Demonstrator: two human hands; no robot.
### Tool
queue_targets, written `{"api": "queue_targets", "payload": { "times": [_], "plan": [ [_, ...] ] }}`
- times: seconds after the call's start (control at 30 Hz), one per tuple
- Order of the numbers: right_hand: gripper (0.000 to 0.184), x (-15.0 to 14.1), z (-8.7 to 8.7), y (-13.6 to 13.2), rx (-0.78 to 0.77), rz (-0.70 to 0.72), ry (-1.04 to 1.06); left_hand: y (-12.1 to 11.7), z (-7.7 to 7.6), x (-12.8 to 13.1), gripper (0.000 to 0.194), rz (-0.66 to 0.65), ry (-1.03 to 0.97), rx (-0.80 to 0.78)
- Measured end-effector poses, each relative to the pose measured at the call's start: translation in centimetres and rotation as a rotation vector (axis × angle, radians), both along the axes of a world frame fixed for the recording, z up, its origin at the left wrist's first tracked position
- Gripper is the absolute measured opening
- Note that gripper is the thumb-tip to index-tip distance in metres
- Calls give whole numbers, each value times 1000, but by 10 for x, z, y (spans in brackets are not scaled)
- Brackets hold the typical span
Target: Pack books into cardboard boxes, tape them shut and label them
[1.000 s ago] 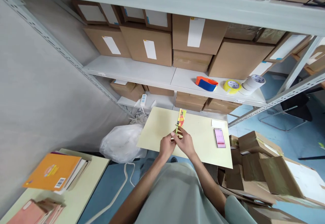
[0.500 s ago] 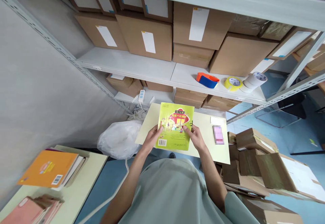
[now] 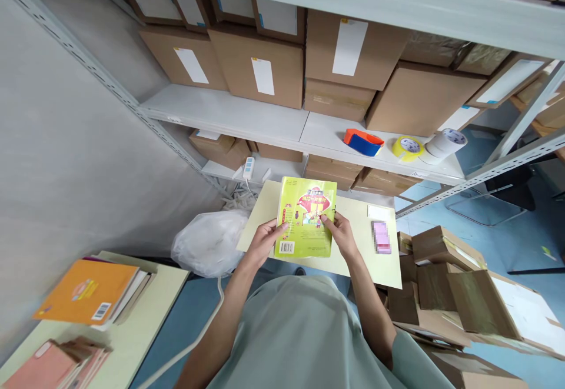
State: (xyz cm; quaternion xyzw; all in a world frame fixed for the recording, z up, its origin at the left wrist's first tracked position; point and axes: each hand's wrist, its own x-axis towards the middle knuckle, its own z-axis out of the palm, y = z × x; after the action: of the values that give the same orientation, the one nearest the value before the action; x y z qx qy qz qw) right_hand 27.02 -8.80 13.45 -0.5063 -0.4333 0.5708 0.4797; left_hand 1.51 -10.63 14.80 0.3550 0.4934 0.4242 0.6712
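Observation:
A bright green book (image 3: 304,242) with a red and yellow picture and a barcode is held up above the pale yellow table (image 3: 260,215). My left hand (image 3: 266,239) grips its left edge, the thumb lying on the cover. On the opposite edge my right hand (image 3: 341,233) is closed, thumb also on the cover. The fingers behind the book are hidden. To the right, a phone (image 3: 381,237) with a blurred pink screen lies on the table, below a white slip (image 3: 378,212).
Shelves hold cardboard boxes (image 3: 258,62), a blue and orange tape dispenser (image 3: 363,142), yellow tape (image 3: 406,148) and white rolls (image 3: 446,143). At left are a plastic bag (image 3: 207,245) and a side table (image 3: 145,295) bearing an orange book (image 3: 86,292). Cartons (image 3: 481,295) crowd the right floor.
The book has tilted slightly in my hands, and my left thumb lies farther in over its cover. The camera view has shifted a little; the surroundings stay the same.

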Motion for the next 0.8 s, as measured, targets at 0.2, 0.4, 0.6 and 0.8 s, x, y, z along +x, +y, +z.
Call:
{"api": "queue_targets", "payload": {
  "times": [0.2,0.4,0.6,0.8],
  "plan": [
    [88,-16,-27,3,-76,-50,-163,5,-10,22,56,49,405,173],
    [63,-55,-23,-21,43,67,-246,-20,-16,64,37,-158,930,312],
    [56,-36,-20,-12,90,-14,-209,-15,-50,46,59,-114,468,286],
    [52,-15,-1,-7,22,121,32,17,-51,-6,84,215,374,48]
  ]
}}
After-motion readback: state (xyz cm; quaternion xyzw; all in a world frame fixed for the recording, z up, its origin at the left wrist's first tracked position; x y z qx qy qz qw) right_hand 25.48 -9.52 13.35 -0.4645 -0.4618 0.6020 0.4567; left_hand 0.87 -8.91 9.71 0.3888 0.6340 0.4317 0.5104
